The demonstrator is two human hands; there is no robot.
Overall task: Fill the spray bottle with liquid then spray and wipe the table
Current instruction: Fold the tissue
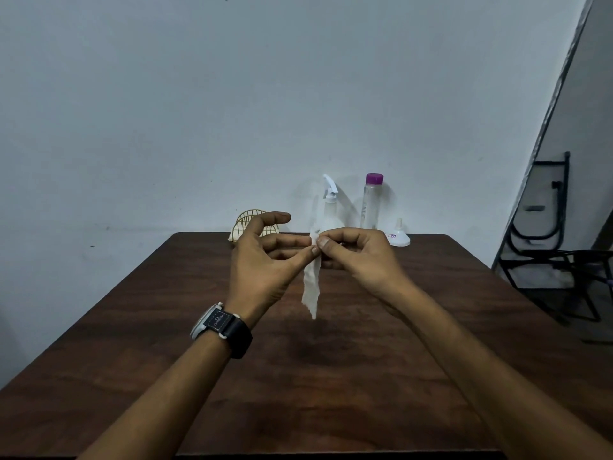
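We hold a thin strip of paper (pixel 311 287) up over the middle of the table (pixel 298 376). Our left hand (pixel 262 260) and right hand (pixel 358 257) both pinch its top, so each grip is clamped on the paper. We think we are getting it ready for wiping. Next we must open it out and press it flat on the wood. The spray bottle (pixel 330 207) stands at 12 o'clock by the far edge. A purple-capped bottle (pixel 371 204) and a funnel (pixel 399 235) stand toward 1 o'clock, and a wire rack (pixel 247 220) at 11 o'clock. All of them are far back from where we would wipe.
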